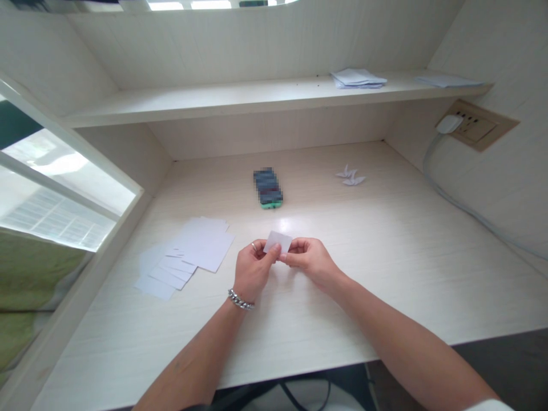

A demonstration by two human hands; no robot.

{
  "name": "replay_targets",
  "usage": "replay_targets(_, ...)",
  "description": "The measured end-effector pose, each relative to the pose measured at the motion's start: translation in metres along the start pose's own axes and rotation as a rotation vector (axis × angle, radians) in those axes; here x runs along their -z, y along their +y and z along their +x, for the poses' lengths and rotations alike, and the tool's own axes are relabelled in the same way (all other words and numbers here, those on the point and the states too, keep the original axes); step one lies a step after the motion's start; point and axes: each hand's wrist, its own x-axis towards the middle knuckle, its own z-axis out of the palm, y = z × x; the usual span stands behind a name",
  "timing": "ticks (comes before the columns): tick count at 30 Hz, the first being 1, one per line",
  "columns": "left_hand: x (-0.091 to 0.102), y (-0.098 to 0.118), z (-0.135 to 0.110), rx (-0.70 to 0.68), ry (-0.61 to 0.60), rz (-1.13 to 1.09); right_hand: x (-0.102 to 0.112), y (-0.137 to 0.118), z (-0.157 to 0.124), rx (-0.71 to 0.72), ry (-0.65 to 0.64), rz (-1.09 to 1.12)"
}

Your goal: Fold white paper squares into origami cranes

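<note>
A small white piece of paper (278, 240), four-sided and seemingly folded, is held up between my two hands over the desk. My left hand (254, 265), with a ring and a chain bracelet (241, 300), pinches its left side, thumb on the front. On the right edge, the thumb and fingers of my right hand (310, 260) close on the same paper. Loose white paper sheets (208, 242) lie fanned out left of my hands. Folded paper cranes (351, 177) rest farther back on the right.
A phone-like object (268, 188) with a green edge, its surface blurred, lies beyond my hands. Folded paper stacks (358, 79) sit on the shelf (235, 103). From a wall socket (477, 124), a white cable (466, 210) hangs along the right. An opening (55, 188) borders the left side.
</note>
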Motion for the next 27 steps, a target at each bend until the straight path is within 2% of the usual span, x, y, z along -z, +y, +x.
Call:
replay_targets(6,-0.0041,-0.0009,-0.0014,0.007,0.016,-0.073,-0.0006,-0.0036,-0.0012,-0.044,0.069,0.039)
replay_targets(10,-0.0038,-0.0038,-0.0003,0.013,0.004,-0.044,-0.0006,-0.0025,-0.0004,-0.013,0.069,0.061)
replay_targets(15,-0.004,-0.0053,-0.0005,0.011,0.003,-0.06,-0.0017,-0.002,-0.0006,0.021,0.135,0.1)
replay_targets(20,-0.0037,-0.0048,-0.001,0.017,-0.005,-0.032,-0.0001,-0.003,0.0003,0.03,0.112,0.101)
replay_targets(27,-0.005,-0.0029,-0.0027,0.011,-0.007,-0.036,0.0015,-0.0035,0.0001,0.054,0.172,0.129)
